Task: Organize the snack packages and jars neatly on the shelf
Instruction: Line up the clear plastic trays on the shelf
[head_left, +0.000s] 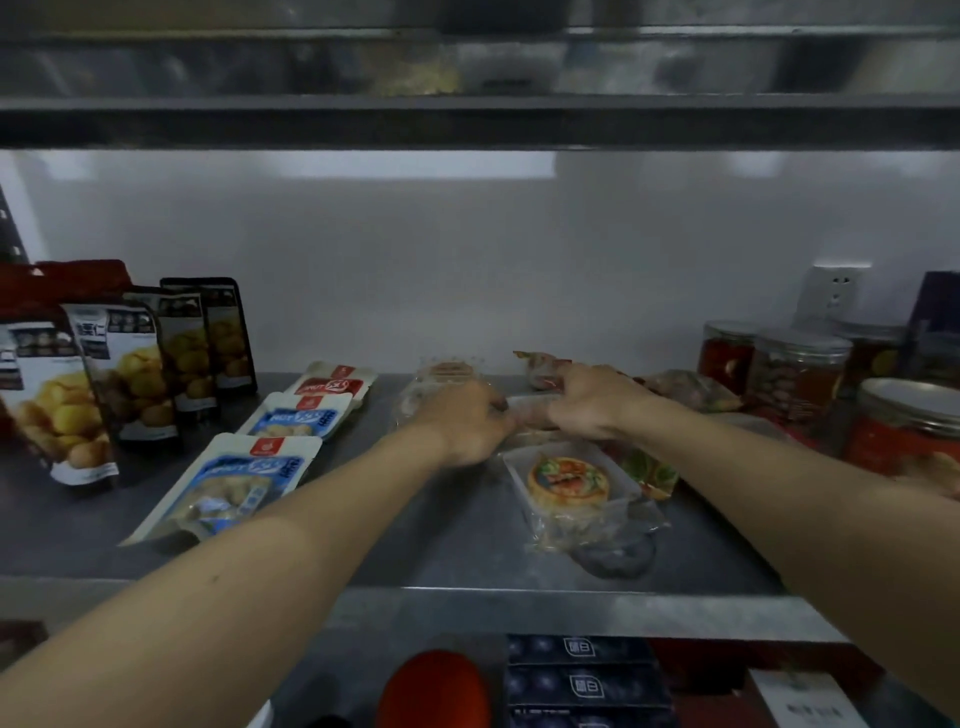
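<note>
Dim, grey-tinted light; the white wall (519, 270) is brightest, with pale soft reflections along its top. The upper shelf (467, 122) is dark and smeared. The left hand (462, 421), right hand (592, 405) and the packet (532, 408) between them are motion-blurred. The jars (795, 374) are soft; straight lines bend slightly toward the sides

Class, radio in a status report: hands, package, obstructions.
Both gripping clear snack package: left hand, right hand. Directly in front: tart pack. Right side: jars crowded.
</note>
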